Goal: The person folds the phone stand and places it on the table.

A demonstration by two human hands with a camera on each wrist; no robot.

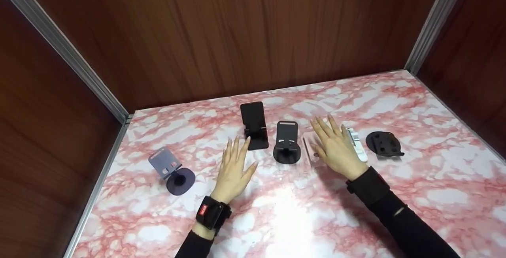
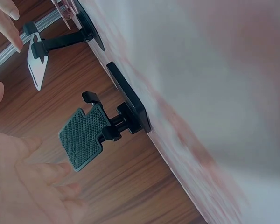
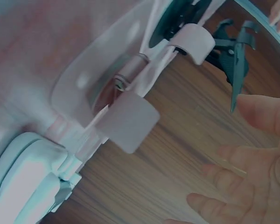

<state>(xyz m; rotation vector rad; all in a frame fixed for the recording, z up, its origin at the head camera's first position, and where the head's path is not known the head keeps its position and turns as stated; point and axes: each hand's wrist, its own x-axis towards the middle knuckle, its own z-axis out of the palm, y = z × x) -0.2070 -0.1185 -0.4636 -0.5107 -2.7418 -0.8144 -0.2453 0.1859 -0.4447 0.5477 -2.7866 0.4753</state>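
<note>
My left hand [image 1: 232,171] hovers over the table with fingers straight, holding nothing. Just beyond its fingertips stands a black phone stand [image 1: 253,117] on a rectangular base; the left wrist view shows its textured plate [image 2: 84,137] from the side. Spread above a pale pink phone stand [image 1: 311,155] is my right hand [image 1: 338,149], its palm empty; it hides much of that stand. In the right wrist view the pink stand's plate [image 3: 130,122] is apart from the fingers. Between the hands is a round-based black phone stand [image 1: 287,133].
At the left, a grey-purple phone stand [image 1: 164,163] leans back on a round base. A white folded stand [image 1: 357,145] lies partly behind the right hand, and a black folded stand [image 1: 385,143] is further right. Wood-grain panels [image 1: 237,32] border the marbled tabletop [image 1: 158,232].
</note>
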